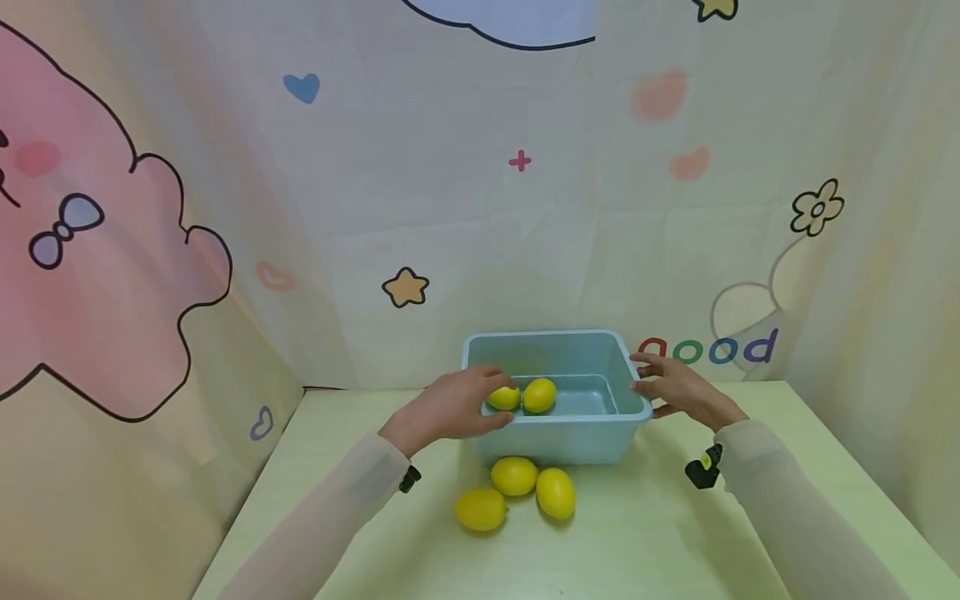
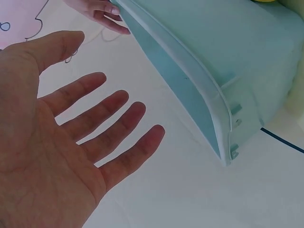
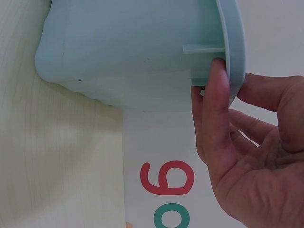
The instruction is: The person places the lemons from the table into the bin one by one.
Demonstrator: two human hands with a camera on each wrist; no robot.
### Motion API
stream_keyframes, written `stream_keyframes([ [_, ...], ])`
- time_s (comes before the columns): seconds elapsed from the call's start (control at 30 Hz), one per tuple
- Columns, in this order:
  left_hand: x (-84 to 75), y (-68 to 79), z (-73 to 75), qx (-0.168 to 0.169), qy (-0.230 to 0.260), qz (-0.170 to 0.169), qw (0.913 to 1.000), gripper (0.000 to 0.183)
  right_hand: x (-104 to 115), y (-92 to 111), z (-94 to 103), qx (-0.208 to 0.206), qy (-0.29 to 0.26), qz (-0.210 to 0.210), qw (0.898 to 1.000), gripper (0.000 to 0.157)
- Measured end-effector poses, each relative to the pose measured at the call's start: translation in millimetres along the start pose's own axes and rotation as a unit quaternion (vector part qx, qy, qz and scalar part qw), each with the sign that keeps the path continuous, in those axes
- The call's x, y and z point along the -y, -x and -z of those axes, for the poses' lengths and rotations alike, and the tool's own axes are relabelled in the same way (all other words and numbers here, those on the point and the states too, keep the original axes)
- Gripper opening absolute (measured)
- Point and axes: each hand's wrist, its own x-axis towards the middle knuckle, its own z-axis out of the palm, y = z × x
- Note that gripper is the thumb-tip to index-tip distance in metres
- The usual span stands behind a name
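A light blue plastic bin [image 1: 562, 442] stands on the table against the back curtain. Two yellow lemons [image 1: 539, 396] lie inside it, one partly hidden by the left hand. My left hand [image 1: 459, 406] hovers at the bin's left front corner; the left wrist view shows its fingers spread and the palm [image 2: 57, 152] bare. On the opposite side, my right hand [image 1: 686, 393] grips the bin's right rim. In the right wrist view, fingers [image 3: 217, 109] curl under the lip and the thumb lies on its other side.
Three more lemons [image 1: 513, 476] lie close together on the pale table [image 1: 637, 542], just in front of the bin. A printed curtain [image 1: 487, 225] hangs behind and along both sides.
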Motion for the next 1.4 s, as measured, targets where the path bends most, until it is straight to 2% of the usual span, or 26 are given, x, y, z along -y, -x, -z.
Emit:
stream_keyframes([
  [0.33, -7.0, 25.3, 0.8, -0.026, -0.009, -0.010, 0.9996, 0.048, 1, 1, -2.2, 0.004, -0.005, -0.004, 1.000, 0.074],
  [0.53, -13.4, 41.5, -4.2, -0.044, -0.029, -0.043, 0.9977, 0.045, 3, -1, -2.0, 0.001, -0.002, -0.005, 1.000, 0.074],
  [0.77, -18.9, 49.0, -10.7, -0.061, -0.024, -0.070, 0.9954, 0.039, 3, -1, 0.7, 0.002, -0.005, -0.003, 1.000, 0.075],
  [0.93, -24.0, 54.6, -19.5, -0.040, -0.017, -0.070, 0.9966, 0.041, 0, 0, 0.2, 0.002, -0.009, -0.007, 1.000, 0.074],
  [1.13, -25.9, 59.9, -40.4, -0.021, -0.020, -0.080, 0.9964, 0.042, 1, 0, -1.6, 0.003, -0.011, -0.004, 1.000, 0.075],
  [1.4, -25.0, 62.3, -63.9, 0.009, -0.022, -0.073, 0.9971, 0.040, -1, -1, 0.1, -0.001, -0.009, -0.006, 1.000, 0.075],
])
